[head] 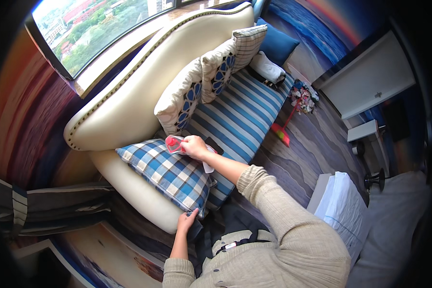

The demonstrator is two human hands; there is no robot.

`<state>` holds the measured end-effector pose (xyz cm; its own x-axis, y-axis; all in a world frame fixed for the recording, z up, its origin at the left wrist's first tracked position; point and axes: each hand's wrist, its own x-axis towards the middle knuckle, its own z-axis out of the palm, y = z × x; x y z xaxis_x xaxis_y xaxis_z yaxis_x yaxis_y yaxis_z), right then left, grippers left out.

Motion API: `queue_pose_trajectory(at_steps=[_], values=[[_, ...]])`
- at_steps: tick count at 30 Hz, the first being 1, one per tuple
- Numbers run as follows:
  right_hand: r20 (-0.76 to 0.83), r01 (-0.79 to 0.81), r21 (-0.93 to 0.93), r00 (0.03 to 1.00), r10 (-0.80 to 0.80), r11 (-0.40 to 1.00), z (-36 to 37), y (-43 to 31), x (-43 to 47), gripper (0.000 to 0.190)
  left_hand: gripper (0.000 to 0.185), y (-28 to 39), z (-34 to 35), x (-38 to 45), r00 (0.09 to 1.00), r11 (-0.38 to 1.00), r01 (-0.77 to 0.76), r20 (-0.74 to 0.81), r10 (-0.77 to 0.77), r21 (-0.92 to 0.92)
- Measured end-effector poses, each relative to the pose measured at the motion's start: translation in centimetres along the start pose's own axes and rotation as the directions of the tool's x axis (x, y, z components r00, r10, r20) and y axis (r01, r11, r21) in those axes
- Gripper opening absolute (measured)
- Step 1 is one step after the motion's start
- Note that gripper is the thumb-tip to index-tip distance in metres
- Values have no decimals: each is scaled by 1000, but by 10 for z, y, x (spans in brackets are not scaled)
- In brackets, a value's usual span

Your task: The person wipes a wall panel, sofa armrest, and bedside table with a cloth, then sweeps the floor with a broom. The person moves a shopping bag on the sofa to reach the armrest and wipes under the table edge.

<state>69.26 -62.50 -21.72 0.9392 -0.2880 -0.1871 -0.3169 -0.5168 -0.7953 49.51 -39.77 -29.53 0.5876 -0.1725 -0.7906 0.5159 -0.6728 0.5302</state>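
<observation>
My right hand (194, 147) is closed round the handle of a clear plastic bottle with a red cap (171, 141), held over a blue-and-white checked cushion (169, 169). The cushion leans against the cream padded arm of a sofa with a blue-striped seat (237, 108). At the cushion's lower corner, my left hand (187, 219) grips the edge of a dark cloth (195, 229). A dark flat object (214, 145) lies on the seat just beyond my right hand.
Patterned cushions (181, 97) and a blue cushion (278, 41) line the backrest. A rolled white towel (268, 67) lies at the seat's far end. On the floor are a red broom (281, 135) and a heap of scraps (304, 97). A bed with white bedding (342, 208) stands at right.
</observation>
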Motion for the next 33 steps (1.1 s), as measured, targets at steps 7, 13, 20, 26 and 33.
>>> queue_pose_trajectory(at_steps=[7, 13, 20, 26, 33], values=[[213, 161, -106, 968, -136, 981, 30, 0, -13, 28, 54, -13, 5, -8, 991, 968, -130, -60, 119, -215], [58, 440, -477, 879, -473, 760, 15, -14, -73, 51, 37, 1, -20, -39, 987, 951, -3, 152, 53, -310], [715, -28, 314, 665, -217, 949, -12, 23, -212, 70, 22, 21, -20, -87, 953, 766, 22, 244, 178, -643], [746, -50, 394, 601, -288, 918, -30, 63, -252, 42, 24, 44, 3, -106, 995, 428, -74, -36, 96, -901], [661, -395, 539, 746, -83, 744, -60, 88, -228, 19, 30, 59, 27, -124, 982, 376, -182, -150, 111, -909]])
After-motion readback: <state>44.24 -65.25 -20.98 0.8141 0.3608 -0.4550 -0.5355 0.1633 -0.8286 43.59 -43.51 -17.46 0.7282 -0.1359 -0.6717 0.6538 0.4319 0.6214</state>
